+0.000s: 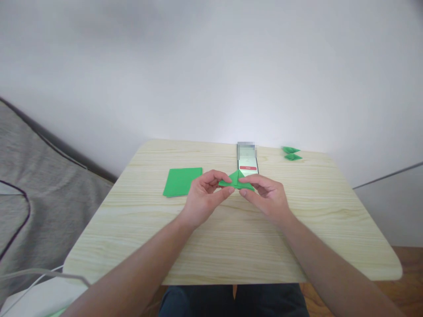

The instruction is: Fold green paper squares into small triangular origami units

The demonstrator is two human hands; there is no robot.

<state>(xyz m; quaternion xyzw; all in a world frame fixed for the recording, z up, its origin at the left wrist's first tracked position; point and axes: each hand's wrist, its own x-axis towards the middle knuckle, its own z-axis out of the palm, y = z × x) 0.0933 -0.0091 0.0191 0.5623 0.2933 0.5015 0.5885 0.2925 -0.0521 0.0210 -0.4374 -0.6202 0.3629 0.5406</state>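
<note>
Between my two hands, a folded green paper [237, 178] is held up above the table, its peak pointing away from me and its long edge towards me. My left hand [206, 190] pinches its left part between thumb and fingers. On the other side, my right hand [266, 192] grips the right part in the same way, thumb below and forefinger on top. A stack of square green paper [182, 182] lies just left of my left hand. Directly behind the folded paper is a phone [247, 164] with a lit screen, its near end partly covered.
Two small folded green paper pieces [292, 156] lie at the table's back right. The pale wooden table [238, 246] meets a white wall [211, 79]. Grey fabric [56, 211] and a white cable [49, 273] are at the left.
</note>
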